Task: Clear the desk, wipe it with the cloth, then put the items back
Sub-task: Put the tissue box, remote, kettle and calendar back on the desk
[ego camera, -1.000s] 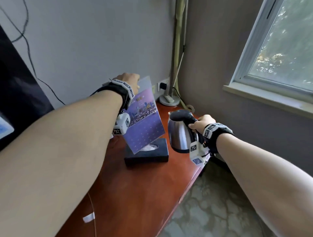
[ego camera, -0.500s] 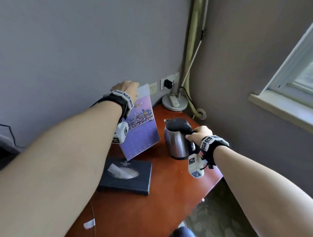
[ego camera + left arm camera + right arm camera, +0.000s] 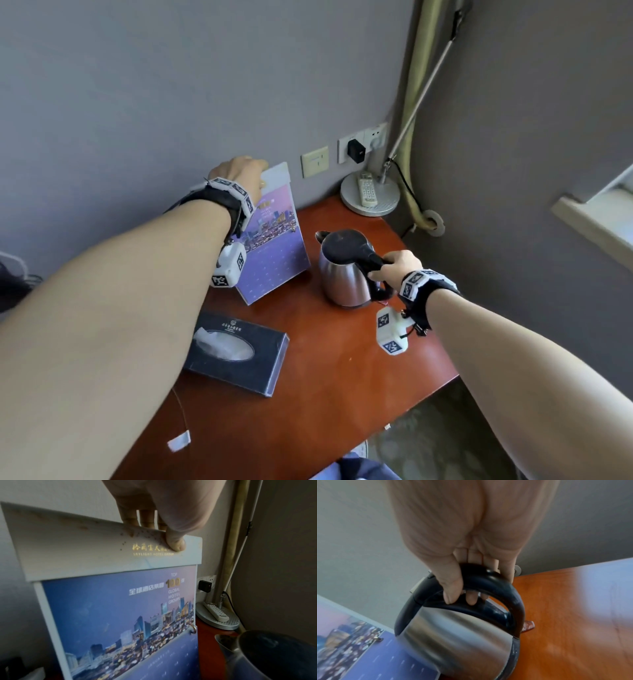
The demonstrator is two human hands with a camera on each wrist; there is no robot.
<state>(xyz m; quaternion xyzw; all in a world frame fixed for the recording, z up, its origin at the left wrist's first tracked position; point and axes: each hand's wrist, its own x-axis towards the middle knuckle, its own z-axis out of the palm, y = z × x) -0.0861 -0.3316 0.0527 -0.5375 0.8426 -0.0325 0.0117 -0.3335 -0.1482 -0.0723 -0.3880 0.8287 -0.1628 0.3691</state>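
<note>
The top edge of the calendar (image 3: 109,555) is pinched by the left hand (image 3: 239,173), thumb (image 3: 176,543) on the printed front and fingers (image 3: 145,519) behind, a grasp that seems chosen to keep the tall card steady on its foot. The calendar is held at about 11 o'clock on the worktop (image 3: 342,359), near the wall; its long axis runs upright, tipped back a little, and its printed face is turned towards 5 o'clock. Whether its lower edge is touching the wood cannot be told.

The black handle (image 3: 496,582) of the kettle (image 3: 346,274) is wrapped by the right hand (image 3: 399,270), fingers curled under the arch and thumb laid over it, which is judged a carrying grasp for a heavy vessel. The kettle is found at about 1 o'clock, just beside the calendar and apart from it. Its axis is upright, its spout (image 3: 321,235) is pointed towards 11 o'clock and its handle towards 4 o'clock. It appears to be at or just above the surface; contact cannot be confirmed.

A tissue box (image 3: 236,353) is laid flat at about 8 o'clock, opening upward. A lamp base (image 3: 383,202) with a remote control (image 3: 367,188) on it is seen at the far corner. The items are judged to be in the course of being set back.
</note>
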